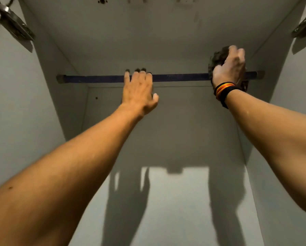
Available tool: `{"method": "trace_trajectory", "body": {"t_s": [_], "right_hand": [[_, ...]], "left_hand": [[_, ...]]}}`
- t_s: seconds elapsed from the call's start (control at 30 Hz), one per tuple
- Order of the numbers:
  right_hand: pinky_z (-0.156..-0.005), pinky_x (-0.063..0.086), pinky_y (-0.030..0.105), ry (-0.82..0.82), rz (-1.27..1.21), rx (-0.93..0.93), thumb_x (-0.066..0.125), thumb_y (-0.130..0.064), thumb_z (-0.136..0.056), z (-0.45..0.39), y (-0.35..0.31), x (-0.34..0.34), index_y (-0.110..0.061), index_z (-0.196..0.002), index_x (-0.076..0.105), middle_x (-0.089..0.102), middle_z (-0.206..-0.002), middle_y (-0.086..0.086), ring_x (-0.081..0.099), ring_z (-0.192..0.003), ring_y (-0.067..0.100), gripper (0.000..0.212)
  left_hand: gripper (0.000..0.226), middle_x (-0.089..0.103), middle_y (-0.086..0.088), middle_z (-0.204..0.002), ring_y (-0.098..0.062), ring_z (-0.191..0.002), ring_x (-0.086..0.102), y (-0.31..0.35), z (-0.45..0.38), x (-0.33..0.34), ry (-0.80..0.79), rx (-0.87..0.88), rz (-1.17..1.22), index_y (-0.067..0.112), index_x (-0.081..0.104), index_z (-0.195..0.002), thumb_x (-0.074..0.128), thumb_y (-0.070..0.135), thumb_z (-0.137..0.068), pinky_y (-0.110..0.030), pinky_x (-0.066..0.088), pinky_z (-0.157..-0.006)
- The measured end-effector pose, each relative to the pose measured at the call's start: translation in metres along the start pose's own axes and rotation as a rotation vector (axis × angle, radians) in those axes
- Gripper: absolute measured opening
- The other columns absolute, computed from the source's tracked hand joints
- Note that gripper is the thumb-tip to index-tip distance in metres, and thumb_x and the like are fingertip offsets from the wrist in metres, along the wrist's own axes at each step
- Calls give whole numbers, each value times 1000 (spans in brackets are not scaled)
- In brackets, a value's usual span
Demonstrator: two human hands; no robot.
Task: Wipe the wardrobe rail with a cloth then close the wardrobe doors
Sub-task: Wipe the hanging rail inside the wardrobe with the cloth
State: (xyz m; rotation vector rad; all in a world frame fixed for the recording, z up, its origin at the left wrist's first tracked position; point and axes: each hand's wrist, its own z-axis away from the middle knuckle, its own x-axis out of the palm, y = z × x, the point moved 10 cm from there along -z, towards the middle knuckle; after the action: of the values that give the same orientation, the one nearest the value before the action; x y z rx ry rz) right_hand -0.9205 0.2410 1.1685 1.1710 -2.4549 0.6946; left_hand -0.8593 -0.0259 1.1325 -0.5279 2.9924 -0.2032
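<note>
A dark blue wardrobe rail (pixel 180 77) runs across the upper part of a white wardrobe, held in end brackets at both sides. My left hand (pixel 139 87) hooks over the rail near its middle, fingers curled on top of it and thumb free below. My right hand (pixel 228 66) presses a bunched dark grey cloth (pixel 217 57) against the rail close to its right end. The cloth wraps around the rail there and hides that stretch. A striped band sits on my right wrist.
The wardrobe's white back panel (pixel 175 132) and side walls (pixel 47 86) enclose the rail. Metal door hinges show at the top left (pixel 15 23) and top right (pixel 304 27). Shadows of my arms fall on the back panel lower down.
</note>
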Motion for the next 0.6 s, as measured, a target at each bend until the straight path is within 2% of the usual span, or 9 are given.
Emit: {"method": "trace_trajectory", "body": {"t_s": [0.1, 0.17, 0.23, 0.3, 0.37, 0.47, 0.53, 0.57, 0.6], "right_hand": [[-91, 49, 40, 1, 20, -65, 57, -1, -89, -4, 11, 21, -4, -131, 46, 55, -132, 17, 61, -111, 36, 43], [-97, 48, 43, -45, 81, -166, 54, -18, -97, 3, 19, 40, -3, -125, 54, 61, -124, 22, 60, -112, 41, 31], [-112, 38, 44, -64, 155, -291, 43, -24, -100, 16, 24, 51, -9, -119, 62, 64, -123, 20, 56, -117, 39, 30], [-122, 22, 43, -24, 199, -295, 39, -25, -100, 27, 27, 60, -17, -119, 63, 64, -128, 11, 52, -126, 32, 32], [-123, 17, 42, 7, 183, -221, 38, -27, -100, 40, 16, 73, -21, -121, 64, 63, -132, 6, 50, -131, 28, 34], [-123, 16, 46, -85, 85, -309, 40, -23, -96, 79, -47, 104, -22, -122, 66, 63, -135, 6, 49, -135, 28, 37], [-115, 33, 41, -253, -34, -342, 45, -16, -82, 113, -95, 132, -10, -112, 71, 67, -126, 18, 57, -124, 36, 40], [-101, 45, 39, -334, -80, -323, 47, -14, -77, 127, -113, 144, -4, -102, 70, 69, -116, 23, 62, -113, 40, 36], [-86, 51, 39, -394, -103, -295, 48, -12, -76, 136, -126, 152, 0, -94, 68, 69, -107, 26, 64, -102, 43, 29]], "left_hand": [[82, 33, -18, -165, -34, -155, 28, -29, -21, 18, -99, -18, -61, 7, 27, -159, 55, 46, -93, -58, 1, -128], [81, 37, -18, -161, -34, -154, 30, -46, -28, 32, -144, -15, -71, 8, 27, -159, 58, 44, -93, -57, -3, -128], [73, 50, -18, -144, -38, -140, 45, -49, -29, 36, -123, 22, -77, 9, 36, -152, 61, 40, -90, -57, 5, -128], [65, 54, -17, -130, -38, -127, 51, -50, -30, 36, -72, 31, -67, 9, 44, -142, 61, 38, -88, -53, 18, -126], [58, 55, -17, -122, -38, -120, 53, -51, -32, 36, -44, 23, -53, 9, 48, -135, 60, 36, -85, -51, 26, -121], [53, 56, -15, -116, -36, -115, 53, -52, -33, 37, -23, 11, -48, 10, 50, -130, 59, 33, -83, -49, 30, -118], [49, 56, -15, -115, -35, -115, 53, -54, -33, 38, -2, 15, -51, 11, 52, -127, 58, 34, -84, -48, 31, -115], [49, 57, -15, -118, -35, -117, 53, -55, -33, 38, 8, 21, -61, 11, 53, -128, 58, 36, -85, -48, 31, -115], [52, 57, -16, -121, -36, -120, 53, -55, -33, 37, 17, 28, -68, 11, 52, -130, 59, 38, -86, -48, 29, -117]]}}
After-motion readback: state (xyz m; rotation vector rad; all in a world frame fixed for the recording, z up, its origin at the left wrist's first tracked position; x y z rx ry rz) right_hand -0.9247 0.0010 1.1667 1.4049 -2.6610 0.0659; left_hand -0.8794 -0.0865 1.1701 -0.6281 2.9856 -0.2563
